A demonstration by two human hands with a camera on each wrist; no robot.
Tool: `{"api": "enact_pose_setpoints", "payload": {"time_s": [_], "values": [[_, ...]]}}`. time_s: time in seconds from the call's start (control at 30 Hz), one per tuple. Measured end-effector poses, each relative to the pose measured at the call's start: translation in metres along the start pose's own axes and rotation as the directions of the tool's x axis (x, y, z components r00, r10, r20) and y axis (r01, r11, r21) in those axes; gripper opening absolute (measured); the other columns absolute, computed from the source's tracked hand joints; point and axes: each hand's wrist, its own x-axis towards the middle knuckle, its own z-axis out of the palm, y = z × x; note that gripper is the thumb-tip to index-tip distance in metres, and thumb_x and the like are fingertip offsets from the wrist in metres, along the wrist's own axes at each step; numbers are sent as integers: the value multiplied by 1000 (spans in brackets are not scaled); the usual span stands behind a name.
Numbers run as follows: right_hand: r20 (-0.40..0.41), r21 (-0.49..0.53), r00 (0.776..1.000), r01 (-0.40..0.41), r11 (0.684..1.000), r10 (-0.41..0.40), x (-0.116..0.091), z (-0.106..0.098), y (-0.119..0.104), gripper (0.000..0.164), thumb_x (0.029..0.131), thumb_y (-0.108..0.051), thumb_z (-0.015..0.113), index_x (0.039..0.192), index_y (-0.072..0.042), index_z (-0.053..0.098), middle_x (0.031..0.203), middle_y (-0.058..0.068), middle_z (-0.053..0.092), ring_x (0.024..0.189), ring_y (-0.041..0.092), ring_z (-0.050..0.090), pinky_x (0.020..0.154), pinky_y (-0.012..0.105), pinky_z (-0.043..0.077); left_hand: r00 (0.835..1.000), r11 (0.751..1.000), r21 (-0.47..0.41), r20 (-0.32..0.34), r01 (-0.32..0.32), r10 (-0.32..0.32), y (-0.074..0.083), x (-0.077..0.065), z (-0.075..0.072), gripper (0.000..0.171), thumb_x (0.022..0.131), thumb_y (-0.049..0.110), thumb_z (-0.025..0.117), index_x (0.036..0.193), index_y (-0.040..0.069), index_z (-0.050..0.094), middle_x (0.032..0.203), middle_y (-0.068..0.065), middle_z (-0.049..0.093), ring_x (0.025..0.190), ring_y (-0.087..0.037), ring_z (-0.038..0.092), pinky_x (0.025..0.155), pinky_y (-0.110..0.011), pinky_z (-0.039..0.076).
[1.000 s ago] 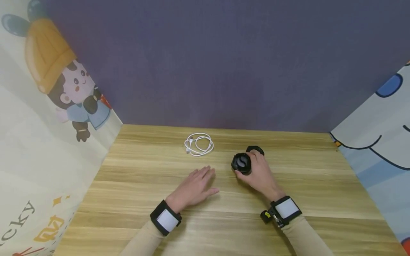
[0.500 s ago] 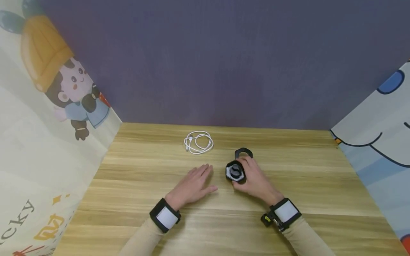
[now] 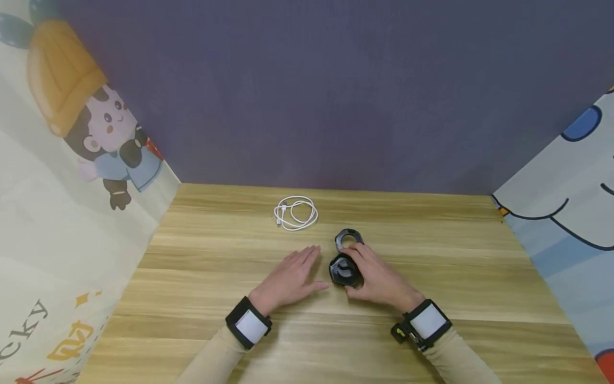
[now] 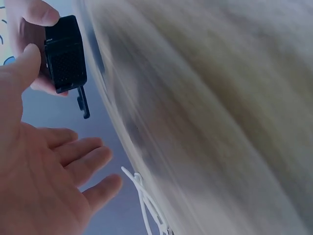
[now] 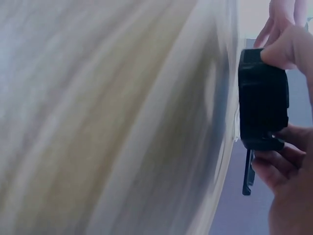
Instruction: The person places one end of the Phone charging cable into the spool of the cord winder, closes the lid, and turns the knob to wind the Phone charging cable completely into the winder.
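Observation:
My right hand (image 3: 381, 280) holds a chunky black device (image 3: 342, 270) with cut corners, thumb on its near side and fingers on its far side. A flat black ring (image 3: 338, 242) juts out from the device's far edge. From the right wrist, the device (image 5: 264, 98) looks thick and boxy; whether it touches the table cannot be told. To its left is my left hand (image 3: 288, 280), fingers extended and thumb apart, holding nothing. In the left wrist view, the palm of that hand (image 4: 39, 181) faces the device (image 4: 66, 56) without a grip on it.
A coiled white cable (image 3: 284, 207) lies on the wooden table (image 3: 431, 229), farther back and left of the device. A dark panel (image 3: 312, 96) rises behind the table. Printed cartoon walls (image 3: 48, 224) flank it.
My right hand has brought the black device leftward and closer to me. The ring at its far edge shows more openly now. My left hand has stayed nearly still.

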Motion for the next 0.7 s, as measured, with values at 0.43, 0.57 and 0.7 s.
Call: {"api": "enact_pose_setpoints", "payload": {"time_s": [0.43,0.57,0.7], "values": [[85,35,992,91,995,-94,-1,1,-5,86,71,-31,82,147,-7,51,140,4,50,124,17,54,104,42,53,997,997,18,44,-71,70,6,6,3,101,93,66,63,162,2,27,166,-20,29,154,-30,30,125,-50,24],[93,45,990,101,994,-105,-1,2,-4,84,72,-30,81,146,-7,50,140,4,49,125,17,53,104,42,52,996,997,27,49,-78,76,7,10,6,99,93,67,63,161,3,31,166,-19,31,153,-28,32,125,-50,26],[113,52,989,92,994,-97,-2,3,-4,84,74,-31,81,148,-9,48,142,4,47,128,18,51,106,42,52,995,996,23,51,-87,85,9,13,8,96,93,66,64,159,3,36,165,-18,35,151,-28,36,124,-50,27]]}}
